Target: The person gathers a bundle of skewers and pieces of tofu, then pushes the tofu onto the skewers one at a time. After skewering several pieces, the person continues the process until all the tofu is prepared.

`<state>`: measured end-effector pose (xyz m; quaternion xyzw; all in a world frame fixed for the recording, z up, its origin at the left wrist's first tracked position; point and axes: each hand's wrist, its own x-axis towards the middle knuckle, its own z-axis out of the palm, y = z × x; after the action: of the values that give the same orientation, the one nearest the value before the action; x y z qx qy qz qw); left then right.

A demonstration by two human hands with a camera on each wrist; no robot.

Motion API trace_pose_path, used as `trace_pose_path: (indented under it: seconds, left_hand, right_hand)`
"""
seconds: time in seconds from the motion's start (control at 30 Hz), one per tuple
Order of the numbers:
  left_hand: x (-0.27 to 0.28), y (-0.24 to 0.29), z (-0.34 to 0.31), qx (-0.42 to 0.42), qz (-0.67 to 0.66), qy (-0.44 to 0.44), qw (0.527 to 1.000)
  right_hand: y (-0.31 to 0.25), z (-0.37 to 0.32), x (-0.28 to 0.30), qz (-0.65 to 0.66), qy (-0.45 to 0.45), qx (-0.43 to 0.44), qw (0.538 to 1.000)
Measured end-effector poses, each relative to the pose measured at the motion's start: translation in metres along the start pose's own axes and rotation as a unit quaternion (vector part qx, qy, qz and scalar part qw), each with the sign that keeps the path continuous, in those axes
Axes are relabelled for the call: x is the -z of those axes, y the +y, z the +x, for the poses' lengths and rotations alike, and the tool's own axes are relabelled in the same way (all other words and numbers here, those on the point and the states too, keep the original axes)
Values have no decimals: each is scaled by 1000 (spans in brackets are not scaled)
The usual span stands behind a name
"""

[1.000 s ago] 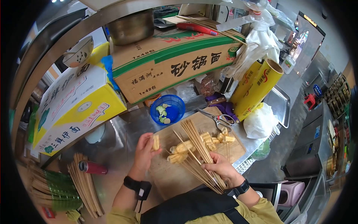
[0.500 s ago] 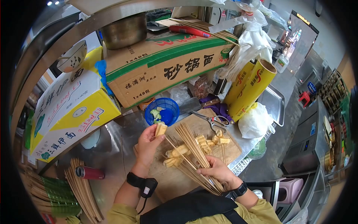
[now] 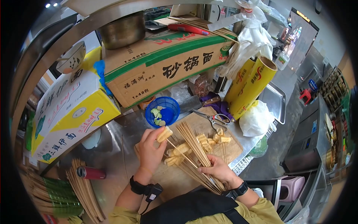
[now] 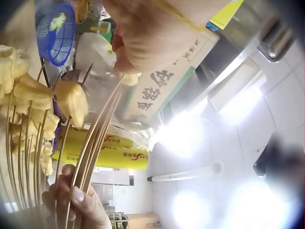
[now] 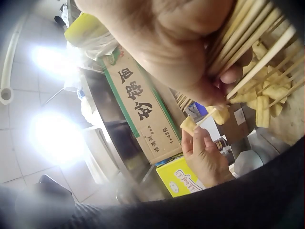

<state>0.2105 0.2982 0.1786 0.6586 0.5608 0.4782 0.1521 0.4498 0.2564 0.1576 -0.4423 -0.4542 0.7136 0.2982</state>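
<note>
My left hand (image 3: 150,146) pinches a short yellow roll-shaped piece of food (image 3: 164,134) between thumb and fingertips, over the far left of the cutting board (image 3: 158,177). In my right hand (image 3: 220,171) is a bundle of bamboo skewers (image 3: 193,140), gripped low down. One skewer (image 3: 181,152) slants away from the bundle, and its upper end meets the piece in the left hand; the right wrist view shows it at the piece (image 5: 189,125) too. More yellow pieces (image 3: 173,161) on skewers lie across the board behind and beneath the bundle.
Scissors (image 3: 214,119) lie at the board's far edge, beside a blue basket (image 3: 174,110) holding cut vegetables. Yellow wrap rolls (image 3: 248,91) and a white bag (image 3: 257,121) stand at right. A red bottle (image 3: 91,173) and loose skewers (image 3: 84,192) are at left; cartons (image 3: 134,87) line the back.
My left hand has brought the yellow piece up and rightward, turned it over, and lowered it to the tip of the single skewer. The right hand keeps its hold on the bundle.
</note>
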Motion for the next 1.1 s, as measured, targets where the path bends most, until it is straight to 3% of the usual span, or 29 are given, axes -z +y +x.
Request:
trace_pose_path:
  seconds: [0.13,0.43,0.57,0.7,0.87,0.9,1.0,1.1]
  left_hand:
    - [1,13,0,-89,111,11,990]
    - [-16,27,-8,-33,4,-18,999]
    - [-42,17,-27,-1,-78,-103,992]
    - [-59,17,-22,-12,-52,-123,991]
    - [-80,11,-15,-39,-72,-156,984]
    - [-85,5,-13,-38,-70,-130,988]
    - [-91,-9,-9,17,-91,-190,977]
    - [-90,-10,-13,12,-107,-170,980]
  right_hand:
    - [-2,-3,0,7,5,14,1000]
    - [0,-5,4,23,22,13,999]
    - [4,-3,14,41,36,-5,999]
    - [9,-1,25,89,87,7,992]
    - [20,5,44,55,110,-15,992]
    - [17,4,42,49,104,-13,993]
    - [15,3,40,44,109,-7,993]
    - [17,1,47,63,149,30,986]
